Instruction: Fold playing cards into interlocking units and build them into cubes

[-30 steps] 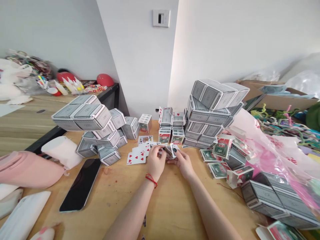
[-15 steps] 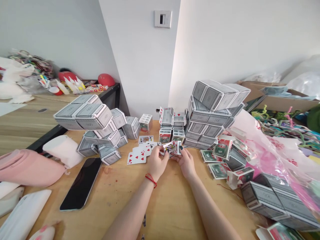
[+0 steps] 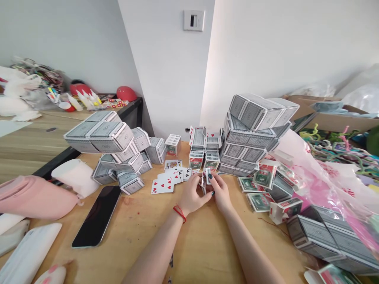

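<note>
My left hand, a red string at its wrist, is closed around folded-looking playing cards seen nearly edge-on. My right hand, with dark green nails, pinches a narrow white-faced playing card right beside them. The fingers of both hands almost meet, so how the cards join is hidden. Left of the hands, loose face-up playing cards overlap on the wooden table. Just behind stand small card boxes with grey-backed card blocks on top.
Stacked grey card blocks rise at left and right. A black phone lies front left, near a pink pouch. Green card boxes, pink plastic wrap and more card blocks crowd the right side.
My left hand has moved slightly right and turned, so its cards now show edge-on instead of face. More of the loose face-up cards beside it shows. My right hand has barely shifted.
</note>
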`<move>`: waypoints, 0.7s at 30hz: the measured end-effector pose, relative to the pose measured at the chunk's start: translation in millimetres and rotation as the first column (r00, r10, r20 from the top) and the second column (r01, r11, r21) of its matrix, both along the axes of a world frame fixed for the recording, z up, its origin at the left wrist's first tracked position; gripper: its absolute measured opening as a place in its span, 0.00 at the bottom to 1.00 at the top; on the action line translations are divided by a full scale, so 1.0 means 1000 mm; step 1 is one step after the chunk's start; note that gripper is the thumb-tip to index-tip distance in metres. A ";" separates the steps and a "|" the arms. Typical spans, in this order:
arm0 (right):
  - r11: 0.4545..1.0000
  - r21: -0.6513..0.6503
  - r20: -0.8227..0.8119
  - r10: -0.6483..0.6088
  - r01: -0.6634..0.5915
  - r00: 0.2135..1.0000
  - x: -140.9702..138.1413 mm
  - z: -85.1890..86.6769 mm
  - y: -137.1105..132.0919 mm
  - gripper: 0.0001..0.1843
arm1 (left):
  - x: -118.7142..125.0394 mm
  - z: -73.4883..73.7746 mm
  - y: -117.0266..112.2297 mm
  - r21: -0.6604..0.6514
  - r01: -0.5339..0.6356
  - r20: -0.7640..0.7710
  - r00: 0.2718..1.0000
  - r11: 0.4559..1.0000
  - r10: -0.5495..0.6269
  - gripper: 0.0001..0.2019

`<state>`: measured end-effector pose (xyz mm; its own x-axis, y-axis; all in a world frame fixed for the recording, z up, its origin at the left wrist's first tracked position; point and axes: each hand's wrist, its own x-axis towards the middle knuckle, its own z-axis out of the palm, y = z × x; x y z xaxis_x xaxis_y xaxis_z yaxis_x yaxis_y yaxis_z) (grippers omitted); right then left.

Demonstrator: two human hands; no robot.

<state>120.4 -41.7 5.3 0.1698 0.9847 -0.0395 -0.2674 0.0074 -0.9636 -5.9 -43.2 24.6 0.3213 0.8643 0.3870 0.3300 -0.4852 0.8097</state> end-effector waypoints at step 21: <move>0.996 -0.048 -0.142 0.065 -0.073 0.988 -0.001 -0.005 0.001 0.20 | 0.002 -0.012 0.005 0.027 -0.345 -0.247 0.907 0.938 0.341 0.19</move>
<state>119.4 -40.6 0.0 0.0905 0.9898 -0.1101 -0.3980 -0.0654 -0.9151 -3.9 -37.9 12.2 0.0868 0.9437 0.3192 0.6619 -0.2941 0.6894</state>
